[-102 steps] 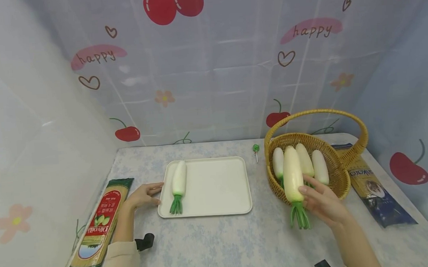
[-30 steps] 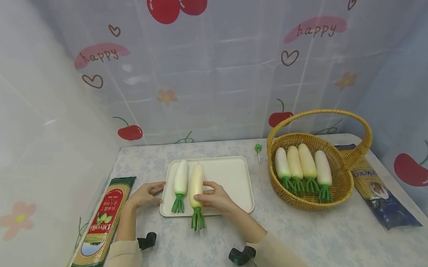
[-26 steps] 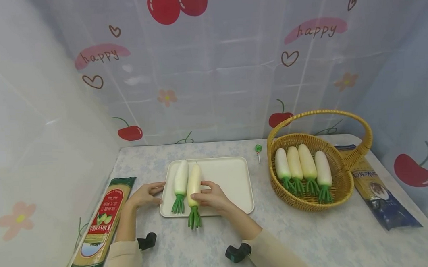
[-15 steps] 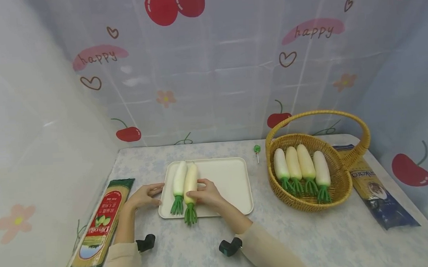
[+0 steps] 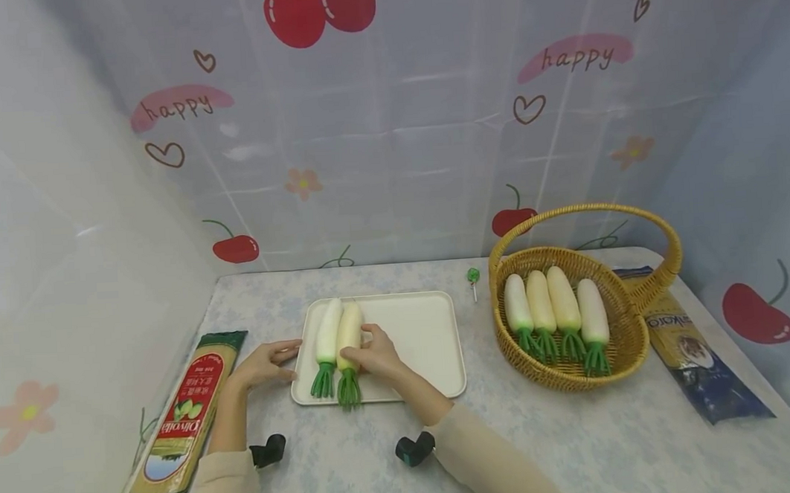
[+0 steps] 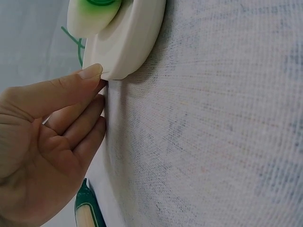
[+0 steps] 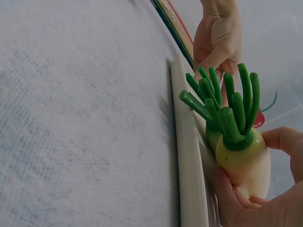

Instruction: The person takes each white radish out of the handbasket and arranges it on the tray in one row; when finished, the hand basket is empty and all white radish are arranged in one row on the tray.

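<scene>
A cream tray (image 5: 407, 354) lies on the table with two white radishes on its left part, their green stems toward me. My right hand (image 5: 379, 353) grips the right-hand radish (image 5: 349, 329), thumb on one side and fingers on the other, as the right wrist view shows. Close beside it lies the other radish (image 5: 328, 330), its stems partly behind the held one's in the right wrist view. My left hand (image 5: 262, 364) holds the tray's left edge, its thumb (image 6: 90, 72) on the rim and the other fingers bent below.
A wicker basket (image 5: 576, 382) with several more radishes stands at the right, its handle arching up. Behind it lies a blue and gold packet (image 5: 699, 364). A green lollipop (image 5: 473, 275) is at the back, and a pasta bag (image 5: 183, 421) lies left of my left arm.
My right hand has carried the radish from the basket leftward to the tray and up against the first radish. The left hand has stayed at the tray's edge.
</scene>
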The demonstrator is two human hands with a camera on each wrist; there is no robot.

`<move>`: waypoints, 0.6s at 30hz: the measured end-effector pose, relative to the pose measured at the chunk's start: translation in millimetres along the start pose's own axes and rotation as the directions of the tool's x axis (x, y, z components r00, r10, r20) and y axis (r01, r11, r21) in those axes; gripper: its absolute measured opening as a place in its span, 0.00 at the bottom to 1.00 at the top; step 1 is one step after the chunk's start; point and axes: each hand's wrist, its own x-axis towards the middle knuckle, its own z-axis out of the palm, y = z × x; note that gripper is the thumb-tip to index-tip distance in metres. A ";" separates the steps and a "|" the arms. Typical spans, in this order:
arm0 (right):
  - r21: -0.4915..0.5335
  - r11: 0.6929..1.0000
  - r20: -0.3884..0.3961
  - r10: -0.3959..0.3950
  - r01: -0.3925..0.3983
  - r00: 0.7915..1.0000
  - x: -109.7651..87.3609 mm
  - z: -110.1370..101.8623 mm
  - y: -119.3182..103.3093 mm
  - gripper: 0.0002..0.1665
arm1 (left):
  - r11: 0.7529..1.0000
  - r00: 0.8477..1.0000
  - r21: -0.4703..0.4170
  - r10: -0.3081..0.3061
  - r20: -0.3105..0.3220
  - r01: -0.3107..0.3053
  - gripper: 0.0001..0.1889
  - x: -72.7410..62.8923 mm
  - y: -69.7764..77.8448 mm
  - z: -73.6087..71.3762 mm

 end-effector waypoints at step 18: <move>-0.155 0.987 -0.009 -0.036 0.034 0.999 5.9 -4.1 1.9 0.47 | 1.000 1.000 0.010 -0.001 0.000 0.001 0.38 1.4 -1.7 -0.5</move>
